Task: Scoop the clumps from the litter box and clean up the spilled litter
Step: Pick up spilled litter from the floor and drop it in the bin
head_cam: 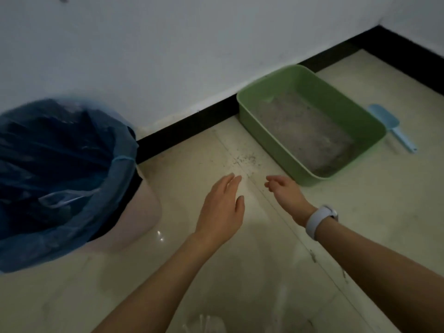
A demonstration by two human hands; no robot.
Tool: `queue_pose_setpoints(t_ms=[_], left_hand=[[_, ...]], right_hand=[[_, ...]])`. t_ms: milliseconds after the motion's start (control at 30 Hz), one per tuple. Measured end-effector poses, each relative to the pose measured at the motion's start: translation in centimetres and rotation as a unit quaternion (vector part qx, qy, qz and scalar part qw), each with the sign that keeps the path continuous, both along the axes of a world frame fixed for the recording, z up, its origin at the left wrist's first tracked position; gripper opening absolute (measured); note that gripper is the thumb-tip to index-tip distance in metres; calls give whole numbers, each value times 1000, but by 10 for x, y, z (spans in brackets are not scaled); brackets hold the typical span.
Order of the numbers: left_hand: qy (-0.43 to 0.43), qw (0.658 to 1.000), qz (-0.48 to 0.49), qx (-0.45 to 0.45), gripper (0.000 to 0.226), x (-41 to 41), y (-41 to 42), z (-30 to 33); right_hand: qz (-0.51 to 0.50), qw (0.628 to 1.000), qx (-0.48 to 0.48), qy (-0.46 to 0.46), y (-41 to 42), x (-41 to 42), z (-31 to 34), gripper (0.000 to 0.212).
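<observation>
Far left, a bin stands on the pale tiled floor, lined with a blue plastic bag whose rim folds out over the edge; it sits close to the white wall and its black skirting. Moving right, here's the left hand, flat and palm down, fingers straight and held together, stretched low over the tiles and gripping nothing. Whether the fingertips actually touch the floor I cannot tell. Just ahead of those fingertips lies the spilled litter, a scatter of grey specks along a tile joint, between the bin and the box. Next, the right hand, a pale watch on its wrist, fingers loosely curled downward and holding nothing, hanging just beside the near corner of the litter box. That green litter box sits with its far corner against the skirting, a thin bed of grey litter across its bottom. Clumps are too blurred to pick out. Far right, a light blue scoop lies on the floor just beside the box's right side, handle pointing toward the camera, untouched.
</observation>
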State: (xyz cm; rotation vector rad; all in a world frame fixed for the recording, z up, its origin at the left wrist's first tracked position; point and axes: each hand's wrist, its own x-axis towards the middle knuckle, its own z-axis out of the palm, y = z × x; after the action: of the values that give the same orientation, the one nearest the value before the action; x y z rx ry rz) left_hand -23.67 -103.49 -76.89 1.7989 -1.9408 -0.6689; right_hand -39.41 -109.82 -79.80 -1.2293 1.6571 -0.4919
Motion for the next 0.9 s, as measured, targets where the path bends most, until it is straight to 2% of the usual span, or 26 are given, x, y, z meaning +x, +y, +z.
queue_pose_setpoints(t_ms=[133,267,333,400,500,667,767,900], left_hand=[[-91,978,71,172,68,6,1,-79],[-174,948,137,230,82,20,6,-135],[-199,948,142,203,88,27,3,-154],[-219,956,105,165,87,32,-4,-170],[-247,959,80,115,80,36,-25,-183],[-235,955,152,98,85,32,-74,-188],[-236,955,163,81,83,29,-94,-191],[-229,957,170,51,81,29,-115,-191]], right_hand=[[88,989,-27,112,26,-24,-54,43],[148,958,-85,229,32,-23,-94,58],[162,941,-119,273,24,-17,-112,73],[176,923,-141,312,10,-10,-126,80],[147,919,-132,342,-20,-2,-142,79],[69,910,-131,389,-55,11,-162,70],[68,899,-156,405,-63,14,-168,68],[104,899,-173,389,-88,18,-165,75]])
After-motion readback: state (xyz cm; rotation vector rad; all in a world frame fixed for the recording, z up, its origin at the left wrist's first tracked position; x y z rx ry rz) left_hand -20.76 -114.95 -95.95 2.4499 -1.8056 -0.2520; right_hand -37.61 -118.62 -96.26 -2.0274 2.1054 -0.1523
